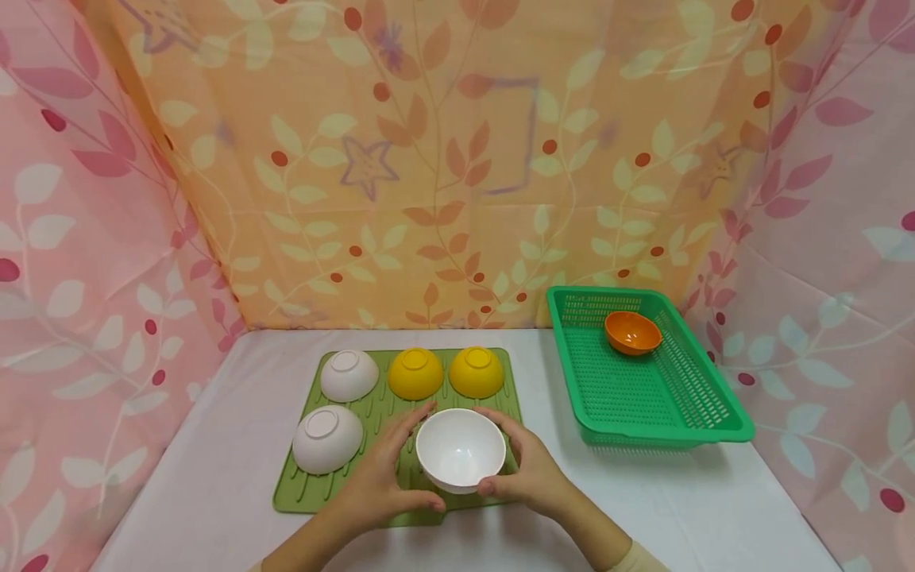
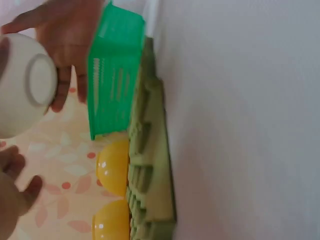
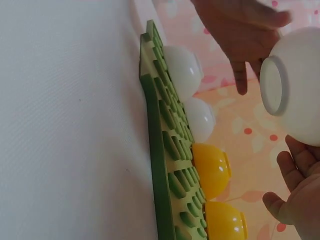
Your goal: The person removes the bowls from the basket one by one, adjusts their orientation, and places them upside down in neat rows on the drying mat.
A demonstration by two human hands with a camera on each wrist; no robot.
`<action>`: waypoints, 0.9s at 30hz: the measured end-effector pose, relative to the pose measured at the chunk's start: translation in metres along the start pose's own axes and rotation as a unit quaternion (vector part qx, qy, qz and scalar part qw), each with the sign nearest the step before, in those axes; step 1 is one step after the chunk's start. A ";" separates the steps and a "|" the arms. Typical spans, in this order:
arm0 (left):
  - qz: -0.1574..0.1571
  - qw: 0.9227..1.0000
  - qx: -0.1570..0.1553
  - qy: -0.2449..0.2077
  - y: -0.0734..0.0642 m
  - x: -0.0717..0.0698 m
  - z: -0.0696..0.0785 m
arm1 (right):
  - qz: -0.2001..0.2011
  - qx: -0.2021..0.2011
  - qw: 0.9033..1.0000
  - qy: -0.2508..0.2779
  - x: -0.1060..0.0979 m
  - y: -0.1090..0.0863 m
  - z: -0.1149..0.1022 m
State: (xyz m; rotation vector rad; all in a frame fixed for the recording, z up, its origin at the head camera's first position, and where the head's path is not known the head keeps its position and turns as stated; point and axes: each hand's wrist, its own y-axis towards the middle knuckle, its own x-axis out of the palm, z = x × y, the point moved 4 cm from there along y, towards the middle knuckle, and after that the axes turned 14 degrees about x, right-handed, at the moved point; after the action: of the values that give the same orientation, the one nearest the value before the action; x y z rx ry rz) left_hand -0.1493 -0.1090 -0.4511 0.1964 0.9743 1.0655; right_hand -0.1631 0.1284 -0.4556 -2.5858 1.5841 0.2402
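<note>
A white bowl (image 1: 461,451), its mouth facing up, is held above the front of a green drying mat (image 1: 386,520). My right hand (image 1: 532,469) grips it from the right, thumb at the near rim and fingers along the far side. On the left side of the bowl, my left hand (image 1: 382,477) has its fingers extended near the rim and its thumb apart from it. Upside down on the mat sit two white bowls, one at the back (image 1: 349,377) and one in front (image 1: 329,441). Two yellow bowls, one in the middle (image 1: 415,375) and one at right (image 1: 476,373), stand inverted along its back edge.
A green plastic basket (image 1: 581,389) stands on the white-covered table (image 1: 193,469) to the right of the mat. Inside its far end lies an orange bowl (image 1: 632,334), mouth up. Patterned cloth (image 1: 443,159) encloses the table at the back and both sides.
</note>
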 end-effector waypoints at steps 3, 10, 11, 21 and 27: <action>0.023 0.993 0.081 0.087 0.000 0.000 0.001 | -0.004 0.012 1.000 0.025 0.000 0.001 0.001; 0.089 0.970 0.174 0.147 -0.002 -0.002 0.001 | -0.032 0.029 0.996 0.072 0.004 0.003 0.004; 0.094 0.968 0.179 0.149 -0.002 -0.002 0.001 | -0.038 0.030 0.995 0.084 0.005 0.003 0.004; 0.122 0.961 0.192 0.157 -0.002 -0.006 0.004 | -0.066 0.058 0.993 0.076 0.007 0.004 0.003; 0.125 0.982 0.074 0.123 -0.002 -0.010 -0.006 | 0.044 -0.058 0.983 -0.167 -0.005 0.000 -0.008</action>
State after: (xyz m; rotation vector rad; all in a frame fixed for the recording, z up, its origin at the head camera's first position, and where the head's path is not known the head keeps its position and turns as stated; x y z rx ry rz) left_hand -0.1538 -0.1194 -0.4500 0.3213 1.2788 1.2682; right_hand -0.1648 0.1319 -0.4464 -2.3932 1.5992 0.7512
